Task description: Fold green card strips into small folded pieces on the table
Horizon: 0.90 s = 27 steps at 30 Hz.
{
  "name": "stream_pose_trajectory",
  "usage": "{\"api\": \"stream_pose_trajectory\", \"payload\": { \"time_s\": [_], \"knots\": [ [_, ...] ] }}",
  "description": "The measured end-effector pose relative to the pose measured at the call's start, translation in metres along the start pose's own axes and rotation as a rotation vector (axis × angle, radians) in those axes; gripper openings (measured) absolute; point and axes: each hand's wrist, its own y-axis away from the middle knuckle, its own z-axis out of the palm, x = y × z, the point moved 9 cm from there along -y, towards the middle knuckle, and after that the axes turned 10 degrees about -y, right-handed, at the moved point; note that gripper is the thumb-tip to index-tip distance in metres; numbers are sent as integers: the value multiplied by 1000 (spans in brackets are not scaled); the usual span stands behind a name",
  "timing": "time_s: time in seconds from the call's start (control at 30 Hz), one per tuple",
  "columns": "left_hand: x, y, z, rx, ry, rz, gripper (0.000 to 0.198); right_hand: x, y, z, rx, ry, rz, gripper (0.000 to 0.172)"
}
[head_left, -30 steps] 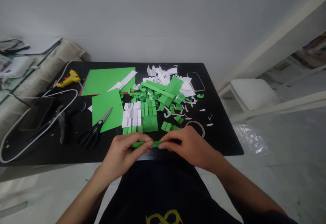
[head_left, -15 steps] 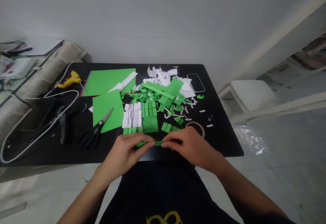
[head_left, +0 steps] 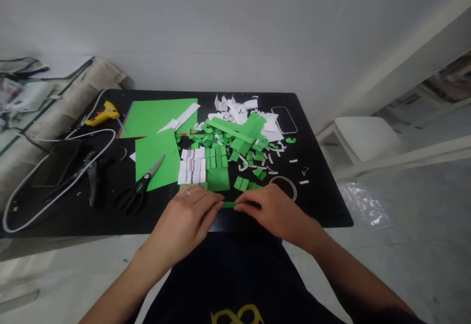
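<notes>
A narrow green paper strip (head_left: pixel 229 204) stretches between my two hands near the table's front edge. My left hand (head_left: pixel 187 213) is closed on its left end, fingers covering that part. My right hand (head_left: pixel 274 211) pinches the right end between thumb and fingers. Just beyond my left hand lie rows of folded white paper pieces (head_left: pixel 192 166) and folded green paper pieces (head_left: pixel 216 157) on a green sheet (head_left: pixel 219 179). Two loose folded green pieces (head_left: pixel 241 183) rest above my right hand.
Black-handled scissors (head_left: pixel 142 186) lie partly on a green sheet (head_left: pixel 156 159) at left. A yellow glue gun (head_left: pixel 103 114) and white cable (head_left: pixel 110 140) sit farther left. Green and white scraps (head_left: pixel 239 135) are heaped at the back. A tape ring (head_left: pixel 289 184) lies right.
My left hand has turned over more, with its back now facing up and covering the left part of the strip. My right hand has hardly moved.
</notes>
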Motion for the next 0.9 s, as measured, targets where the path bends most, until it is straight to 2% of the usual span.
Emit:
{"api": "stream_pose_trajectory", "payload": {
  "time_s": [0.17, 0.47, 0.73, 0.9],
  "knots": [
    [4, 0, 11, 9, 20, -22, 19, 1, -3, 2, 34, -23, -25, 12],
    [-8, 4, 2, 69, 89, -37, 17, 6, 3, -15, 114, -81, -24, 7],
    [-3, 3, 18, 19, 98, -106, 17, 2, 1, -4, 110, -119, -46, 9],
    [-4, 4, 16, 9, 148, -112, 15, 2, 2, -6, 113, -181, -41, 9]
  ]
}}
